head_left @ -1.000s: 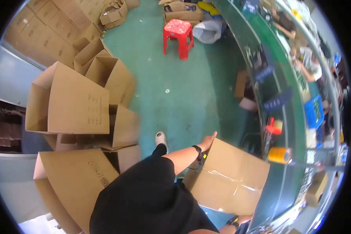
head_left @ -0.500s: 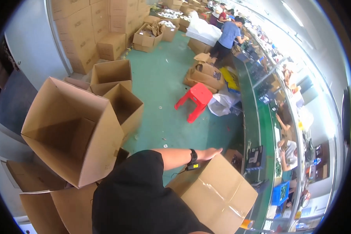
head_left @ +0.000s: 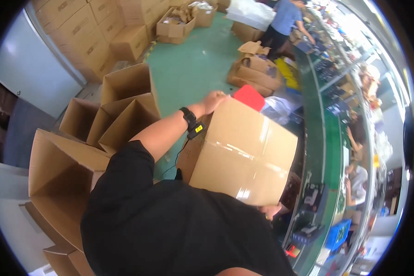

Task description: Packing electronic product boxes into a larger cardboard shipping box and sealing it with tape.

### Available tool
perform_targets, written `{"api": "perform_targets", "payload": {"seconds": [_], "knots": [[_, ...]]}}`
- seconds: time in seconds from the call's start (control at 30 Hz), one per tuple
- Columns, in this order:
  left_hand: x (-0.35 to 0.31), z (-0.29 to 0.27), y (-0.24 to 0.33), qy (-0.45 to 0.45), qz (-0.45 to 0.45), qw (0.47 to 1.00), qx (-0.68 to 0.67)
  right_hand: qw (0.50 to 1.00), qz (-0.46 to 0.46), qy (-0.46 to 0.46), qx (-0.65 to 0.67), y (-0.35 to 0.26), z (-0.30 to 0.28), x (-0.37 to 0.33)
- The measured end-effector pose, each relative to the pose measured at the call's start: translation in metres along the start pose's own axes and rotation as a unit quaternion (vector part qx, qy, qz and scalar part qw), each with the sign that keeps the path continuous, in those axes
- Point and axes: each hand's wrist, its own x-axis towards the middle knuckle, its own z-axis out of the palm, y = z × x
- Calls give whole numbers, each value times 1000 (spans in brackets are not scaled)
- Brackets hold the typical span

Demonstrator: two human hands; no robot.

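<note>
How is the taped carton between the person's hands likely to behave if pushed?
The taped carton should feel fairly stiff, since its faces look flat and its edges straight. Its shiny tape may be slicker than the bare cardboard. With square corners, it would probably slide or tip rather than roll.

The green floor (head_left: 188,64) extends forward of the left hand (head_left: 214,102). It supports open cartons (head_left: 126,85) to the left of that hand, a carton stack (head_left: 73,39) farther forward-left, and a partly hidden red stool (head_left: 249,97) just right of it. The green-topped bench (head_left: 333,161), right of the right hand (head_left: 271,210), carries dark flat boxes (head_left: 313,197) near that hand.
</note>
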Motion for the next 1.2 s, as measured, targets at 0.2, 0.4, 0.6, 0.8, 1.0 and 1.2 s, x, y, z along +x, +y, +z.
{"api": "perform_targets", "payload": {"seconds": [0.2, 0.4, 0.6, 0.8, 1.0, 1.2], "knots": [[55, -139, 41, 156, -4, 987, 43, 936, 169, -290, -106, 0, 180, 139], [119, -314, 6, 285, 43, 955, 71, 953, 174, -203, -143, 93, 486, 210], [246, -470, -16, 375, 90, 923, 2, 958, 160, -166, -172, 197, 698, 254], [364, -617, -9, 366, 66, 928, 4, 948, 154, -210, -183, 286, 863, 313], [444, -795, -81, 477, 35, 878, -1, 936, 217, -225, -165, 463, 1079, 401], [450, -976, -116, 601, 73, 796, 14, 833, 325, -380, -235, 619, 1365, 425]]}}
